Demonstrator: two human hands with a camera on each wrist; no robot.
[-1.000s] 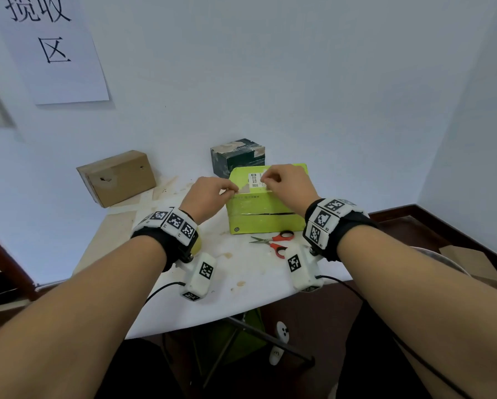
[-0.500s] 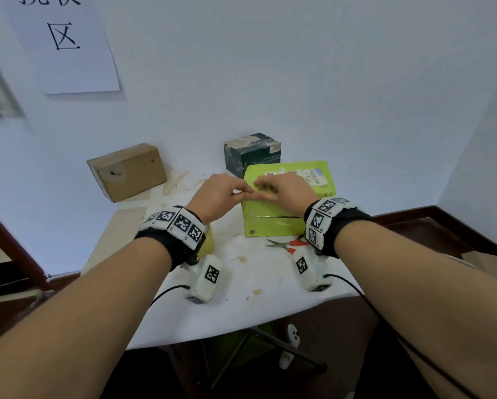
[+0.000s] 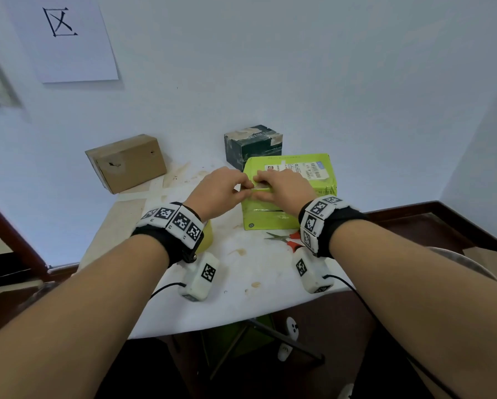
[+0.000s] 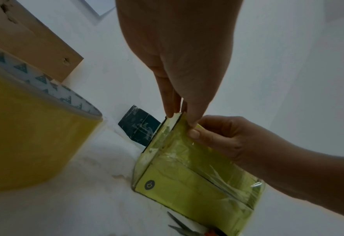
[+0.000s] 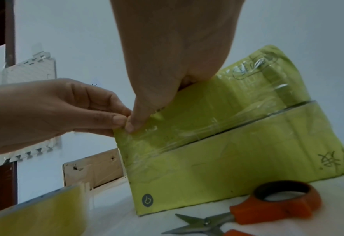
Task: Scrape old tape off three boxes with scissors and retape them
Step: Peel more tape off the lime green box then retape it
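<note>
A lime-green box (image 3: 273,218) wrapped in clear tape stands mid-table. My left hand (image 3: 241,187) pinches its upper left corner (image 4: 176,115) between fingers and thumb. My right hand (image 3: 266,184) grips the top edge beside it, fingers over the top and thumb (image 5: 135,123) on the front face, touching the left thumb. Orange-handled scissors (image 3: 284,239) lie shut on the table in front of the box, under my right wrist. A yellow tape roll (image 4: 29,132) sits below my left wrist. A brown cardboard box (image 3: 126,162) and a dark green box (image 3: 253,145) stand behind.
The white table (image 3: 241,283) is stained and ends close to my forearms. A wall runs right behind the boxes, with a paper sign (image 3: 66,38) on it. A stand and dark floor show beneath the table's front edge.
Both hands have slid from the white label on the green box's top toward its near left corner, where they now meet. The scissors and the other boxes have not moved.
</note>
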